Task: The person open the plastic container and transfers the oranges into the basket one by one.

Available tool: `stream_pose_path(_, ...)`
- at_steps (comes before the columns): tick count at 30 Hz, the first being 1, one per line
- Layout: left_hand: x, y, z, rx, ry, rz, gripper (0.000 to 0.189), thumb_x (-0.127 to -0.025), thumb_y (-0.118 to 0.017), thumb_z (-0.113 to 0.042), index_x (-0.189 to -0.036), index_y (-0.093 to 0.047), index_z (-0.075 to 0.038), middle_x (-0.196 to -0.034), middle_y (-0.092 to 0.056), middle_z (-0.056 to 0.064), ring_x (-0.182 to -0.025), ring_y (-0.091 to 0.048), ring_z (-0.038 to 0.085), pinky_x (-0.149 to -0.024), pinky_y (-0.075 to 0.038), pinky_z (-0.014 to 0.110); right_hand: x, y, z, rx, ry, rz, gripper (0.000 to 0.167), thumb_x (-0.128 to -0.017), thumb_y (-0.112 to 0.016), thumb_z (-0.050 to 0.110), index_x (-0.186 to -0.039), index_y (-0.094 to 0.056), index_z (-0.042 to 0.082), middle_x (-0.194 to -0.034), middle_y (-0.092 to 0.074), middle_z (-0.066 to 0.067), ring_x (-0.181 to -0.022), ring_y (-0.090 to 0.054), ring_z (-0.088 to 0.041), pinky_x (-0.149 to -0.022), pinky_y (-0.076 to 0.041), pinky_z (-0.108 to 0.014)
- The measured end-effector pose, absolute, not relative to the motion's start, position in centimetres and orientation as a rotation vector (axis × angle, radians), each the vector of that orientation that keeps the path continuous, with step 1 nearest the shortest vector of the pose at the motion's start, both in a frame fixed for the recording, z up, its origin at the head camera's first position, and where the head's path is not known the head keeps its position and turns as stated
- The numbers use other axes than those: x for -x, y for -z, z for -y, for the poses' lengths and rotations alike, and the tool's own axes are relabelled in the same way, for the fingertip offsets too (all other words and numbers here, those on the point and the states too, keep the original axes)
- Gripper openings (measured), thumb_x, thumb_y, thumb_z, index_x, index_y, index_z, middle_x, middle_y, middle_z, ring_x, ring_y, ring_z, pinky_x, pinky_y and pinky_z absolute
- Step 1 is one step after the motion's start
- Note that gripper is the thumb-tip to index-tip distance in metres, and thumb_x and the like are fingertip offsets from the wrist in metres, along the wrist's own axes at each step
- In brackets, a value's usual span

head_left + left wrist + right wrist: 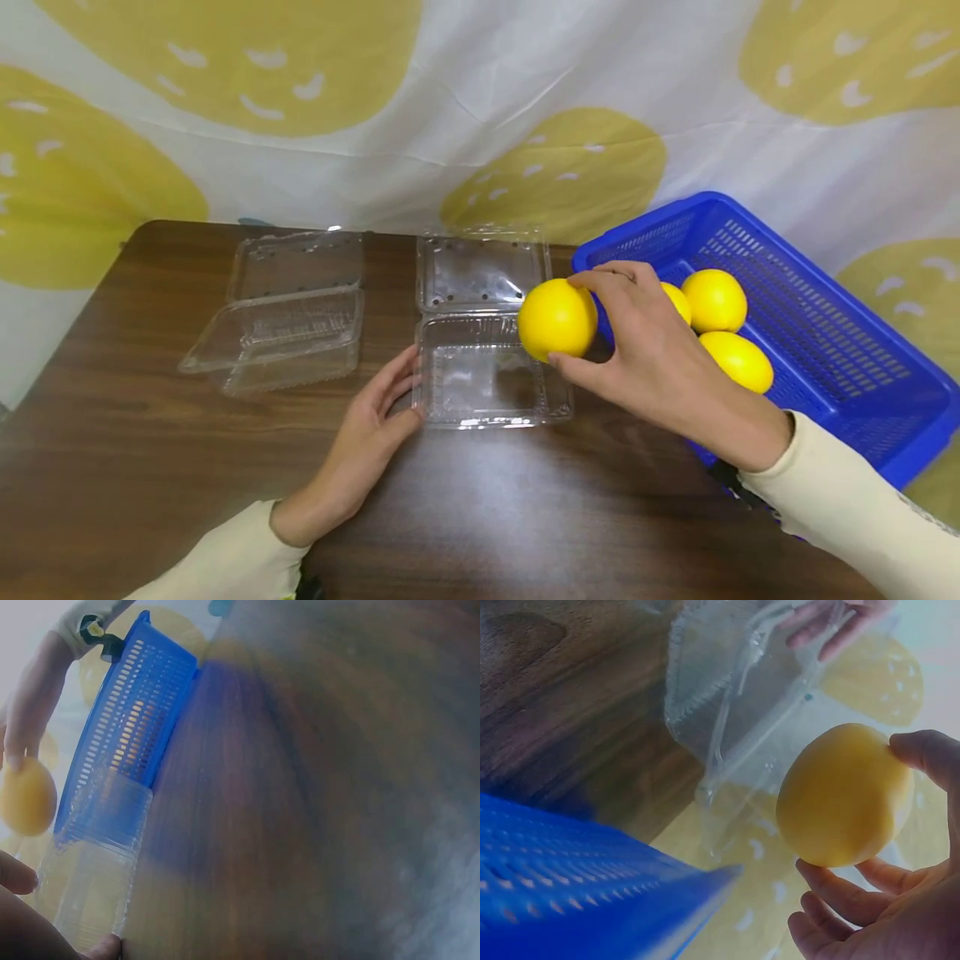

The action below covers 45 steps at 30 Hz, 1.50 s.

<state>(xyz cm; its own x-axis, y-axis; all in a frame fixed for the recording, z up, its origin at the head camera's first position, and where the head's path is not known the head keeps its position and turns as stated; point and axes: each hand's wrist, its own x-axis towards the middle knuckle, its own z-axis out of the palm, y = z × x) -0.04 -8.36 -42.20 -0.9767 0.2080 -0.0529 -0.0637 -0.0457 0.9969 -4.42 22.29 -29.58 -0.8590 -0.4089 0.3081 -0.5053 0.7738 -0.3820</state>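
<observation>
A smooth, round yellow fruit is pinched between the thumb and fingers of my right hand. My right hand holds it in the air over the right side of an unfolded clear plastic clamshell box. In the right wrist view the fruit looks slightly egg-shaped; its exact kind cannot be told. At the box's left side, my left hand rests its thumb and fingertips against the wall, fingers loosely bent. The box's lid lies folded back behind its base.
A blue perforated basket stands at the right with several yellow fruits inside, one partly hidden by my right hand. To the left sits a second clear clamshell box, lid raised. A printed cloth hangs behind the wooden table.
</observation>
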Motion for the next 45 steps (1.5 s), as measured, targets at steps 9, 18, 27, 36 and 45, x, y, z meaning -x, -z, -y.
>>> stream_pose_path(9, 0.0, 42.2, 8.7, -0.154, -2.129, -2.036, 0.079, -0.097, -0.061, 0.005, -0.171, -0.034, -0.002, -0.173, -0.041, 0.018, -0.156, -0.043, 0.038, -0.111, -0.046, 0.015, 4.0, 28.1, -23.6, -0.574, -0.718, 2.761, 0.071, -0.082, -0.096, 0.025, -0.142, -0.062, 0.006, -0.133, -0.065, -0.016, -0.13, -0.049, -0.04, -0.094, -0.047, -0.055)
stream_pose_path(18, -0.1, 42.3, 9.0, -0.145, -2.127, -2.042, 0.079, -0.097, -0.062, 0.004, -0.171, -0.034, -0.003, -0.173, -0.041, 0.018, -0.156, -0.043, 0.038, -0.112, -0.046, 0.016, 4.2, 27.5, -25.6, -0.495, -0.698, 2.74, 0.07, -0.081, -0.098, 0.023, -0.138, -0.063, 0.003, -0.131, -0.063, -0.02, -0.127, -0.049, -0.042, -0.093, -0.045, -0.057)
stream_pose_path(27, -0.1, 42.3, 9.0, -0.135, -2.118, -2.045, 0.079, -0.097, -0.062, 0.005, -0.171, -0.034, -0.003, -0.173, -0.042, 0.017, -0.156, -0.043, 0.036, -0.113, -0.045, 0.017, 4.5, 27.4, -28.5, -0.313, -0.69, 2.836, 0.074, -0.085, -0.095, 0.025, -0.144, -0.06, -0.002, -0.14, -0.055, -0.03, -0.131, -0.044, -0.049, -0.093, -0.042, -0.067)
stream_pose_path(36, -0.1, 42.3, 8.9, -0.143, -2.129, -2.04, 0.08, -0.097, -0.062, 0.006, -0.171, -0.034, -0.003, -0.173, -0.041, 0.018, -0.155, -0.044, 0.036, -0.114, -0.044, 0.017, 5.2, 27.7, -31.5, -0.256, -0.686, 2.851, 0.074, -0.088, -0.093, 0.024, -0.146, -0.058, -0.007, -0.143, -0.057, -0.033, -0.132, -0.041, -0.054, -0.096, -0.038, -0.07)
stream_pose_path(45, 0.0, 42.3, 8.8, -0.153, -2.133, -2.042, 0.079, -0.097, -0.062, 0.006, -0.171, -0.035, -0.002, -0.172, -0.042, 0.019, -0.155, -0.044, 0.037, -0.113, -0.045, 0.015, 6.4, 28.1, -34.1, -0.15, -0.61, 2.935, 0.08, -0.096, -0.086, 0.035, -0.151, -0.052, -0.011, -0.146, -0.054, -0.038, -0.134, -0.038, -0.058, -0.095, -0.036, -0.072)
